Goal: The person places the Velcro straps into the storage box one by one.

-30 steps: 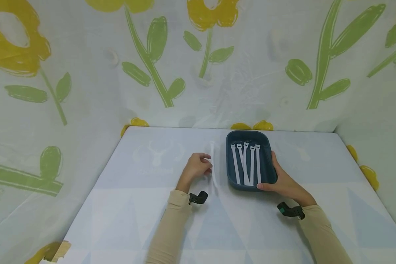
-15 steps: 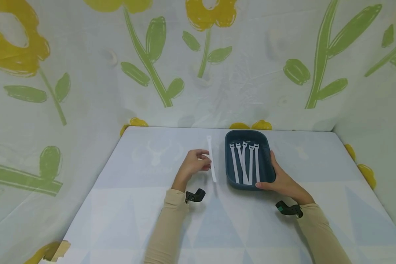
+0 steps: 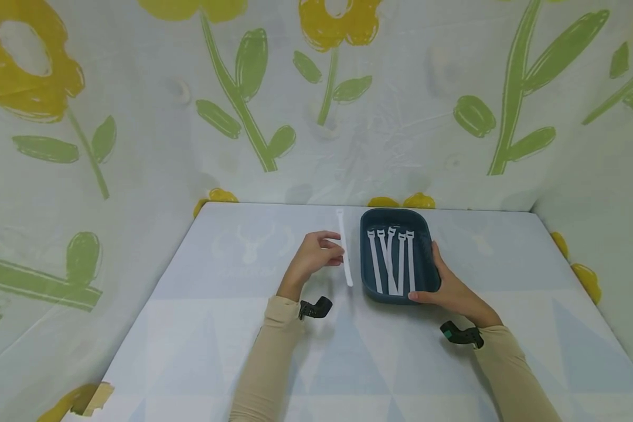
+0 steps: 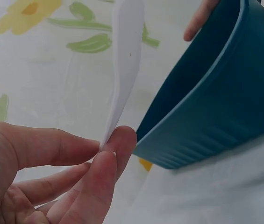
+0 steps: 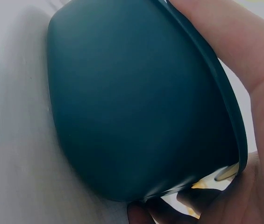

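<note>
Between its thumb and fingertips my left hand (image 3: 316, 253) pinches a white cable tie strap (image 3: 349, 271), its long flat band standing apart from the bin's left side. In the left wrist view the strap (image 4: 128, 51) rises from the pinch. The dark teal plastic bin (image 3: 427, 255) is on the table, with several more white cable tie straps (image 3: 375, 264) lying side by side inside, slotted heads toward the far end. My right hand (image 3: 459, 296) grips the bin's near right corner, thumb over the rim, fingers along the outer wall. The right wrist view shows the bin's wall (image 5: 141, 102) close up.
The table (image 3: 232, 351) has a pale cover with blue triangles. A flower-printed sheet (image 3: 390, 135) rises behind it and at both sides. Tan tape (image 3: 99, 398) sits at the front left edge. Black wrist cameras (image 3: 316, 308) are strapped on both wrists.
My left hand has shifted farther from me on the image, carrying the strap, which has also come slightly toward the bin over the last half second. The right hand and bin stay put.
</note>
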The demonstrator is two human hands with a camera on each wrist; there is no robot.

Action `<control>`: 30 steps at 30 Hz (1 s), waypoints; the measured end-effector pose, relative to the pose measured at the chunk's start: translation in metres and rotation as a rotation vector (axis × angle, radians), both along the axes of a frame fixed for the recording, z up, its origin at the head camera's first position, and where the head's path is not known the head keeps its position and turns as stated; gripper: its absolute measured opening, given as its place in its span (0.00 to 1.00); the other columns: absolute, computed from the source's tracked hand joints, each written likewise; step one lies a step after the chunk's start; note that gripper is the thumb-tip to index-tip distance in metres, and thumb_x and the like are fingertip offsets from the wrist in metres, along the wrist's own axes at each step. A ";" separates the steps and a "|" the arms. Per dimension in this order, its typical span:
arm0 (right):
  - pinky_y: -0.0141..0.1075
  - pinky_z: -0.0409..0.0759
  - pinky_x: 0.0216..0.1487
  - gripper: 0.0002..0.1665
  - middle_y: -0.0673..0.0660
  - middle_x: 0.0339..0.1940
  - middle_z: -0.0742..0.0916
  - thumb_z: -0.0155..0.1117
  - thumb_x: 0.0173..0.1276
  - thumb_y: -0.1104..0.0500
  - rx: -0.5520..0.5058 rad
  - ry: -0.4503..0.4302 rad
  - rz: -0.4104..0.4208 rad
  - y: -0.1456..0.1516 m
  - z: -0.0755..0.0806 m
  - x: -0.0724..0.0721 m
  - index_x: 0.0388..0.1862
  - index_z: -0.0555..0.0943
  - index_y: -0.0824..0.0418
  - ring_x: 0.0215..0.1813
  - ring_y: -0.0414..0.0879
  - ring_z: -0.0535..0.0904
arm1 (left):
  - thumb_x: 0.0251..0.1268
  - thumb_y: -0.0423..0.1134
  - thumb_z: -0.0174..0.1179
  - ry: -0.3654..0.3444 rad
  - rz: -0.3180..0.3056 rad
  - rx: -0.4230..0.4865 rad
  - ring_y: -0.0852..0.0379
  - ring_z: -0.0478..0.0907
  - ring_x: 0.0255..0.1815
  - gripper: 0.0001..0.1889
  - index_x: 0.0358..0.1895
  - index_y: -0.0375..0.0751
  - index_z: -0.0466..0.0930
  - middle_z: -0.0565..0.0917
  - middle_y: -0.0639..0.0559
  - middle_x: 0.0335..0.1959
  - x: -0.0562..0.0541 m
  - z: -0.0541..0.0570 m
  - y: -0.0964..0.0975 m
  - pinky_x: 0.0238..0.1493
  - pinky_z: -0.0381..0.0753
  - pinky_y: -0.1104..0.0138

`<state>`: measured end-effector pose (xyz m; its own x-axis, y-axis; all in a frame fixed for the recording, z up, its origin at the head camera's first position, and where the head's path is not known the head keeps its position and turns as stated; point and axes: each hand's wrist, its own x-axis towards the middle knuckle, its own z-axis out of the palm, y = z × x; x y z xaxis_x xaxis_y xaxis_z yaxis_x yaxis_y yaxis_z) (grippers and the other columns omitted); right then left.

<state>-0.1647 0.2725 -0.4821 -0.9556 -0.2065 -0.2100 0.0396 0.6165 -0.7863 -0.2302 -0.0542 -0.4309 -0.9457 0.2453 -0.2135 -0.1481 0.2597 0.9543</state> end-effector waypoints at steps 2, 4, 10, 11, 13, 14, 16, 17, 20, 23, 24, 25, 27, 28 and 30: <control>0.76 0.48 0.77 0.83 0.67 0.87 0.36 0.79 0.58 0.45 0.001 0.001 -0.001 0.000 0.000 0.000 0.83 0.19 0.49 0.85 0.75 0.38 | 0.69 0.30 0.65 0.000 -0.004 0.014 0.49 0.91 0.38 0.23 0.66 0.33 0.77 0.88 0.36 0.48 -0.001 0.002 0.002 0.43 0.91 0.64; 0.77 0.47 0.77 0.83 0.67 0.87 0.36 0.79 0.58 0.45 0.003 0.001 -0.001 0.000 0.001 0.000 0.83 0.19 0.49 0.85 0.75 0.38 | 0.68 0.30 0.65 0.003 -0.008 0.027 0.51 0.90 0.37 0.23 0.66 0.32 0.77 0.88 0.36 0.48 -0.002 0.003 0.004 0.43 0.91 0.64; 0.77 0.47 0.77 0.83 0.67 0.87 0.36 0.79 0.59 0.46 -0.005 0.005 0.004 0.001 0.001 0.000 0.83 0.18 0.50 0.85 0.76 0.38 | 0.68 0.29 0.66 0.004 -0.021 0.043 0.57 0.88 0.33 0.24 0.66 0.34 0.77 0.87 0.36 0.49 -0.003 0.009 0.012 0.42 0.91 0.65; 0.77 0.47 0.77 0.83 0.67 0.87 0.36 0.79 0.59 0.46 -0.005 0.004 0.005 0.001 0.001 0.000 0.83 0.18 0.50 0.84 0.76 0.38 | 0.68 0.29 0.66 0.001 -0.023 0.048 0.57 0.88 0.33 0.24 0.67 0.34 0.77 0.87 0.35 0.49 -0.003 0.010 0.013 0.43 0.91 0.65; 0.77 0.47 0.77 0.83 0.68 0.87 0.36 0.78 0.59 0.46 -0.002 0.002 0.003 0.001 0.001 0.000 0.83 0.18 0.50 0.84 0.76 0.39 | 0.68 0.29 0.66 -0.003 -0.029 0.053 0.57 0.88 0.33 0.24 0.67 0.35 0.77 0.87 0.35 0.49 -0.004 0.011 0.015 0.43 0.91 0.65; 0.77 0.48 0.77 0.83 0.67 0.87 0.36 0.78 0.59 0.46 0.001 0.001 0.002 0.001 0.001 0.000 0.83 0.18 0.49 0.84 0.76 0.39 | 0.68 0.29 0.66 -0.003 -0.032 0.055 0.57 0.88 0.33 0.24 0.67 0.35 0.77 0.87 0.35 0.49 -0.004 0.011 0.016 0.43 0.91 0.65; 0.77 0.49 0.77 0.83 0.67 0.87 0.36 0.78 0.59 0.45 0.003 0.002 0.002 0.001 0.000 0.000 0.83 0.18 0.49 0.84 0.76 0.40 | 0.68 0.29 0.66 -0.004 -0.035 0.056 0.57 0.88 0.33 0.24 0.67 0.35 0.77 0.87 0.35 0.49 -0.005 0.012 0.019 0.45 0.91 0.63; 0.77 0.49 0.77 0.83 0.67 0.87 0.36 0.78 0.59 0.45 0.002 0.002 0.002 0.001 0.000 0.000 0.83 0.18 0.49 0.84 0.75 0.40 | 0.68 0.29 0.67 -0.006 -0.034 0.056 0.57 0.88 0.33 0.25 0.67 0.35 0.77 0.87 0.36 0.49 -0.005 0.012 0.020 0.45 0.91 0.63; 0.77 0.49 0.76 0.83 0.67 0.87 0.37 0.78 0.59 0.45 0.003 0.001 0.002 0.000 0.000 0.000 0.82 0.18 0.48 0.84 0.75 0.40 | 0.67 0.30 0.67 -0.008 -0.034 0.053 0.57 0.88 0.34 0.25 0.67 0.36 0.77 0.87 0.36 0.50 -0.006 0.012 0.024 0.46 0.91 0.62; 0.77 0.49 0.77 0.83 0.67 0.87 0.37 0.78 0.59 0.45 0.002 -0.001 -0.001 0.000 0.000 0.000 0.82 0.18 0.48 0.84 0.75 0.40 | 0.67 0.30 0.67 -0.013 -0.031 0.050 0.56 0.88 0.35 0.24 0.66 0.36 0.77 0.87 0.37 0.49 -0.007 0.012 0.028 0.45 0.91 0.64; 0.77 0.49 0.77 0.83 0.68 0.87 0.37 0.78 0.58 0.45 0.003 0.000 -0.002 -0.001 0.000 0.000 0.82 0.18 0.48 0.84 0.75 0.40 | 0.67 0.31 0.68 -0.013 -0.031 0.047 0.56 0.88 0.35 0.24 0.66 0.37 0.77 0.87 0.38 0.50 -0.007 0.012 0.030 0.45 0.91 0.63; 0.77 0.49 0.77 0.83 0.68 0.87 0.37 0.79 0.58 0.45 0.003 0.002 -0.003 -0.001 -0.001 0.000 0.82 0.18 0.48 0.84 0.76 0.40 | 0.67 0.31 0.68 -0.013 -0.032 0.046 0.55 0.88 0.35 0.24 0.66 0.37 0.77 0.87 0.38 0.50 -0.007 0.012 0.031 0.46 0.91 0.63; 0.77 0.48 0.77 0.83 0.68 0.87 0.37 0.79 0.58 0.45 0.003 0.004 -0.003 -0.001 -0.001 0.000 0.83 0.18 0.49 0.84 0.76 0.40 | 0.68 0.31 0.68 -0.011 -0.034 0.050 0.55 0.88 0.36 0.24 0.66 0.37 0.77 0.87 0.38 0.50 -0.007 0.013 0.033 0.48 0.91 0.61; 0.77 0.48 0.77 0.84 0.68 0.87 0.37 0.79 0.58 0.45 0.002 0.005 -0.005 -0.001 -0.002 -0.001 0.83 0.18 0.50 0.84 0.76 0.40 | 0.68 0.31 0.68 -0.008 -0.037 0.051 0.55 0.88 0.36 0.24 0.66 0.37 0.77 0.87 0.37 0.50 -0.007 0.014 0.035 0.49 0.91 0.60; 0.77 0.48 0.77 0.84 0.68 0.87 0.37 0.79 0.58 0.45 0.006 0.006 -0.005 -0.001 -0.002 -0.001 0.83 0.19 0.50 0.84 0.76 0.40 | 0.67 0.31 0.68 -0.003 -0.042 0.053 0.55 0.88 0.37 0.24 0.66 0.36 0.77 0.87 0.37 0.50 -0.007 0.015 0.037 0.49 0.91 0.59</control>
<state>-0.1656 0.2718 -0.4842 -0.9579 -0.2005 -0.2053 0.0377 0.6212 -0.7828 -0.2367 -0.0175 -0.4158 -0.9337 0.2960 -0.2016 -0.1405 0.2148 0.9665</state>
